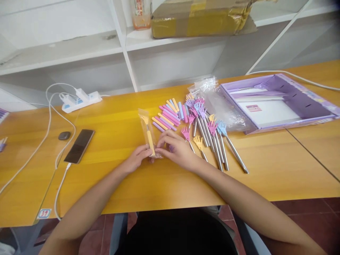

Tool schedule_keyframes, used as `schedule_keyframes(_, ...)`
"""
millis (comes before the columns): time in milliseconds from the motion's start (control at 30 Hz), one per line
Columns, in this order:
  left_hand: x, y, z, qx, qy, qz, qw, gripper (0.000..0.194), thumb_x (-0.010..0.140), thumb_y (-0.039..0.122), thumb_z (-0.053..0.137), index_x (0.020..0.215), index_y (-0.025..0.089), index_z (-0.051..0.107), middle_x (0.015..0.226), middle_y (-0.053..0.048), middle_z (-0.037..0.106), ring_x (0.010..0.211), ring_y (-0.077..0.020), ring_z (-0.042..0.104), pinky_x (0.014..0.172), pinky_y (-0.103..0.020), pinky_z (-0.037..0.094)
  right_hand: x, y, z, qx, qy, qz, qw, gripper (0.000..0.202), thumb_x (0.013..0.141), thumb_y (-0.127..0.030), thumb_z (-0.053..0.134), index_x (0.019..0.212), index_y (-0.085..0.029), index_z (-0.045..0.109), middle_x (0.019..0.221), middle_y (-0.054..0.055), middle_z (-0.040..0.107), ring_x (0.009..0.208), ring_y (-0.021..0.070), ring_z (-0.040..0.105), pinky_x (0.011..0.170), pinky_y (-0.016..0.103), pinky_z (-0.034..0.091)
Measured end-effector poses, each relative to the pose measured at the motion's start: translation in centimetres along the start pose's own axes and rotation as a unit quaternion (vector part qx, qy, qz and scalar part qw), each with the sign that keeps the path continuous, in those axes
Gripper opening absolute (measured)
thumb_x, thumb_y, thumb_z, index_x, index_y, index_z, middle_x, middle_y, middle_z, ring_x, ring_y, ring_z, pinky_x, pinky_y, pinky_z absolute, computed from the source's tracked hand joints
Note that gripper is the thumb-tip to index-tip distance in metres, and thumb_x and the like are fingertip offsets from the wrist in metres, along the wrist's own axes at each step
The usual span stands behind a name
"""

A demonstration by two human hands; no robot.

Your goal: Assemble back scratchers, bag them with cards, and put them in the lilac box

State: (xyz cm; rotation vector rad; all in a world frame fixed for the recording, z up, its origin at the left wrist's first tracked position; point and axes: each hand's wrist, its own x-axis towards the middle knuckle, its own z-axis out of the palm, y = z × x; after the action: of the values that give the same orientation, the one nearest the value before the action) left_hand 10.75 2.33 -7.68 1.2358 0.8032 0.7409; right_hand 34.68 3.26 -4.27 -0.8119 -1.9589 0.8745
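Observation:
A yellow hand-shaped scratcher (150,141) with a yellow handle lies inside a clear plastic sleeve (142,117), its small claw pointing away from me. My left hand (136,157) pinches the lower left side of the sleeve. At the sleeve's lower right edge, my right hand (176,148) has its thumb and fingers pressed together on the plastic. Just beyond my right hand are several pink, purple, blue and yellow tubes (170,115). Several metal-rod scratchers (217,141) with coloured claws lie in a pile to its right.
Clear plastic bags (220,106) lie beside an open purple box (305,120) at the right. On the left are a phone (79,146) with a cable, a small black object (64,135) and a power strip (82,101). Shelves hold a taped carton (199,19).

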Motion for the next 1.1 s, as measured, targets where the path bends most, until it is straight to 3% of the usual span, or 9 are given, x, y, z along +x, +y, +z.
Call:
schedule_keyframes(167,0.0,0.2,0.1,0.009,0.001,-0.037,0.999,0.032,0.089,0.043,0.075,0.102,0.014,0.075,0.091,-0.007,0.071,0.078,-0.0183,0.061,0.072,-0.031,0.051,-0.2,0.5,0.8,0.08,-0.013,0.123,0.989,0.027,0.097,-0.04,0.08,0.102,-0.023,0.06,0.106,0.003,0.065,0.086,0.0162,0.067,0.079,0.034,0.056)
schedule_keyframes(267,-0.2,0.3,0.1,0.028,-0.014,-0.045,0.998,0.032,0.089,0.042,0.069,0.103,0.014,0.074,0.093,-0.008,0.072,0.079,-0.0192,0.061,0.073,-0.032,0.05,-0.2,0.8,1.2,0.145,-0.022,0.181,0.972,0.045,0.091,-0.055,0.083,0.107,-0.024,0.056,0.1,0.002,0.069,0.079,0.0157,0.065,0.073,0.033,0.053)
schedule_keyframes(367,-0.4,0.8,0.2,0.092,-0.03,-0.026,0.995,0.036,0.096,0.048,0.063,0.1,0.014,0.073,0.096,-0.008,0.073,0.085,-0.0208,0.062,0.08,-0.034,0.05,0.0,0.7,1.2,0.151,-0.04,0.169,0.973,0.046,0.089,-0.062,0.082,0.098,-0.023,0.061,0.087,0.0,0.067,0.076,0.0157,0.061,0.071,0.031,0.049)
schedule_keyframes(533,-0.8,1.7,0.4,0.207,-0.074,-0.009,0.975,0.049,0.108,0.06,0.052,0.107,0.016,0.074,0.101,-0.008,0.073,0.093,-0.0227,0.064,0.09,-0.035,0.05,0.1,0.4,0.8,0.122,-0.067,0.163,0.977,0.043,0.093,-0.058,0.079,0.083,-0.021,0.06,0.075,-0.003,0.06,0.069,0.0134,0.052,0.066,0.029,0.041)
schedule_keyframes(667,-0.8,1.8,0.6,0.193,-0.051,-0.016,0.98,0.057,0.11,0.066,0.044,0.107,0.018,0.075,0.096,-0.008,0.073,0.085,-0.0208,0.063,0.08,-0.031,0.049,0.1,0.5,0.7,0.141,-0.079,0.184,0.97,0.044,0.094,-0.061,0.076,0.086,-0.021,0.059,0.078,-0.003,0.059,0.073,0.0141,0.052,0.068,0.029,0.043)
schedule_keyframes(800,-0.6,1.7,0.9,0.179,-0.006,-0.003,0.984,0.069,0.108,0.074,0.038,0.086,0.017,0.07,0.077,-0.005,0.064,0.069,-0.0177,0.054,0.067,-0.029,0.045,0.2,0.1,0.4,0.251,-0.116,0.185,0.943,0.049,0.087,-0.062,0.084,0.098,-0.022,0.059,0.088,-0.002,0.062,0.081,0.015,0.06,0.078,0.032,0.052)
schedule_keyframes(900,-0.6,1.4,0.8,0.22,0.031,0.019,0.975,0.067,0.107,0.074,0.041,0.077,0.018,0.064,0.074,-0.003,0.061,0.067,-0.0171,0.052,0.067,-0.029,0.045,0.1,-0.2,0.3,0.26,-0.132,0.175,0.94,0.051,0.082,-0.058,0.09,0.101,-0.022,0.059,0.093,-0.001,0.065,0.085,0.0157,0.062,0.082,0.033,0.054)
schedule_keyframes(1100,-0.6,1.2,0.7,0.284,0.024,0.055,0.957,0.06,0.112,0.062,0.039,0.08,0.019,0.066,0.081,-0.004,0.068,0.072,-0.019,0.058,0.074,-0.03,0.048,0.0,0.2,0.7,0.209,-0.11,0.183,0.954,0.043,0.095,-0.061,0.076,0.089,-0.021,0.061,0.079,-0.003,0.063,0.073,0.0142,0.06,0.07,0.03,0.049)
